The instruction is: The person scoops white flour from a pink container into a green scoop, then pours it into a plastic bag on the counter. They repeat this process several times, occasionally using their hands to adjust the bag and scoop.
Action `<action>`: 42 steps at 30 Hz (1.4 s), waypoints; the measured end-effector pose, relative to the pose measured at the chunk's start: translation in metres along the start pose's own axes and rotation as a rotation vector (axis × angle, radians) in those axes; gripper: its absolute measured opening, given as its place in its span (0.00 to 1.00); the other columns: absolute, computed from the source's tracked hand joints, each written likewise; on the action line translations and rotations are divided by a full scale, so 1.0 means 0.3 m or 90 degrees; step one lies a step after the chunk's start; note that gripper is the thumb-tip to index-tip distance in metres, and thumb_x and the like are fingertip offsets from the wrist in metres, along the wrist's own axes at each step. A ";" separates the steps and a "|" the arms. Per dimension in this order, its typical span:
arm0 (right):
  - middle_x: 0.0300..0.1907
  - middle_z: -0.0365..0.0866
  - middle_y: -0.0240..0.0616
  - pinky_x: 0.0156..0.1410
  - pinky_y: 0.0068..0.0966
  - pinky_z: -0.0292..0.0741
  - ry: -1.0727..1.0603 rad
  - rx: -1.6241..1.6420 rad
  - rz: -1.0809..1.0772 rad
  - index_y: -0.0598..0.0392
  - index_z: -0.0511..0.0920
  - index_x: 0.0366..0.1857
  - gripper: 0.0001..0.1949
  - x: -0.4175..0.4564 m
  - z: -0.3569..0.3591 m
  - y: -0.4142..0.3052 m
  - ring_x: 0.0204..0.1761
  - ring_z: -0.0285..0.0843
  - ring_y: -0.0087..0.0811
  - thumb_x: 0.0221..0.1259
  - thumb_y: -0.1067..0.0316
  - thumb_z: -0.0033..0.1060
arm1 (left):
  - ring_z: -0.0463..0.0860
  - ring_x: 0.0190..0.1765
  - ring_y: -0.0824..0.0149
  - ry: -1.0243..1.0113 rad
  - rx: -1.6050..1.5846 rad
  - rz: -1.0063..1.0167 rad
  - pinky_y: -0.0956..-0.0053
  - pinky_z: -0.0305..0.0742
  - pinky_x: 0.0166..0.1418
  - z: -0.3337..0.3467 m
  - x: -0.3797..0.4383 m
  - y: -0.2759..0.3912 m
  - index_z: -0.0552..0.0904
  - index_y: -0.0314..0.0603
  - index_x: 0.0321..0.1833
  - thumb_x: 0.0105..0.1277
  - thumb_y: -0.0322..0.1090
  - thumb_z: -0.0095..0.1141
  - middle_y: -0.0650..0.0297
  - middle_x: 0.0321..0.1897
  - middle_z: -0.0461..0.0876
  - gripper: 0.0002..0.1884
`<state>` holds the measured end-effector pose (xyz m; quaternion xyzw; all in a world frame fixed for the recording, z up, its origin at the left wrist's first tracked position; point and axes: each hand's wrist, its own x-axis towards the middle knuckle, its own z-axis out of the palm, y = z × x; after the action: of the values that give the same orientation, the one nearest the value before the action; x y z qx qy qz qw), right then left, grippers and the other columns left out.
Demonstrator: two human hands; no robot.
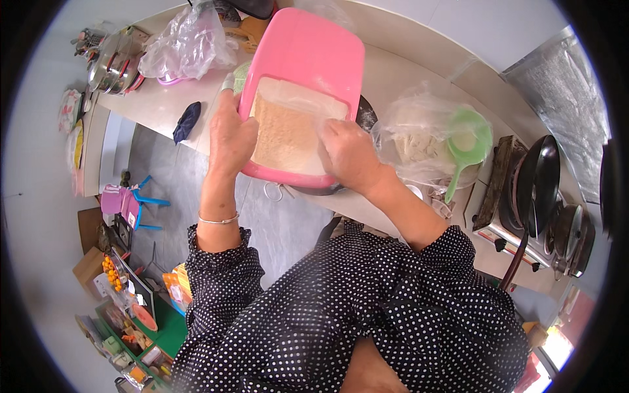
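Observation:
A pink plastic tray, which looks like a flour sieve, is held up over the counter. Light brown, coarse flour-like powder covers its pale lower part. My left hand grips the left rim, its thumb inside and a pale covering on one fingertip. At the lower right side of the tray is my right hand, curled into a fist and blurred; whether it pinches the rim is hidden. Beneath the tray, a dark round pan dusted with white powder shows only at its edges.
Right of the tray, a clear plastic bag of pale flour lies under a green scoop. Farther right, a wok sits on a gas stove. A dark cloth and a clear plastic bag are on the left counter.

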<state>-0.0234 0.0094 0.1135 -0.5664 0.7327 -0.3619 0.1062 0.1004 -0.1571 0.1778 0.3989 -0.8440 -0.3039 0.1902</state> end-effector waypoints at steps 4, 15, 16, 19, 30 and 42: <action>0.48 0.76 0.50 0.57 0.38 0.74 0.140 0.014 -0.170 0.64 0.77 0.48 0.19 0.043 0.017 -0.017 0.51 0.75 0.49 0.49 0.76 0.56 | 0.81 0.56 0.52 -0.040 0.039 -0.019 0.65 0.71 0.60 0.004 0.008 -0.005 0.67 0.29 0.60 0.54 0.22 0.48 0.47 0.54 0.81 0.27; 0.49 0.77 0.51 0.58 0.38 0.74 0.133 0.012 -0.076 0.65 0.75 0.51 0.19 0.031 0.007 0.027 0.54 0.75 0.49 0.51 0.79 0.54 | 0.81 0.51 0.44 -0.004 0.012 0.007 0.59 0.72 0.56 0.013 -0.015 0.045 0.65 0.27 0.66 0.54 0.20 0.47 0.41 0.47 0.82 0.31; 0.50 0.76 0.51 0.59 0.38 0.74 0.080 0.005 -0.034 0.65 0.75 0.51 0.19 0.007 -0.011 0.016 0.54 0.75 0.49 0.51 0.79 0.54 | 0.81 0.51 0.44 0.000 0.001 0.010 0.59 0.72 0.56 0.013 -0.018 0.057 0.67 0.27 0.64 0.54 0.20 0.47 0.41 0.46 0.82 0.30; 0.53 0.75 0.53 0.60 0.38 0.74 0.102 -0.003 -0.084 0.66 0.75 0.52 0.20 0.009 -0.030 0.000 0.56 0.73 0.51 0.52 0.79 0.53 | 0.81 0.55 0.49 -0.024 0.022 -0.012 0.63 0.71 0.60 0.011 -0.019 0.061 0.69 0.28 0.57 0.54 0.22 0.49 0.46 0.53 0.81 0.24; 0.60 0.70 0.57 0.68 0.40 0.67 0.180 -0.037 -0.118 0.69 0.71 0.57 0.22 0.106 0.007 0.127 0.62 0.68 0.55 0.55 0.77 0.53 | 0.79 0.51 0.41 -0.002 0.012 0.025 0.57 0.71 0.57 0.025 -0.027 0.061 0.70 0.27 0.58 0.54 0.21 0.46 0.39 0.46 0.81 0.24; 0.49 0.77 0.50 0.54 0.35 0.77 0.171 0.123 -0.139 0.63 0.75 0.53 0.18 0.027 -0.009 0.088 0.51 0.77 0.48 0.56 0.79 0.53 | 0.79 0.53 0.43 -0.022 0.019 0.002 0.59 0.71 0.58 0.014 -0.020 0.056 0.67 0.28 0.65 0.54 0.21 0.45 0.40 0.49 0.81 0.30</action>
<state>-0.0475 0.0056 0.1003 -0.5761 0.6364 -0.5124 0.0216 0.0922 -0.1426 0.1855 0.3951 -0.8522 -0.2981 0.1698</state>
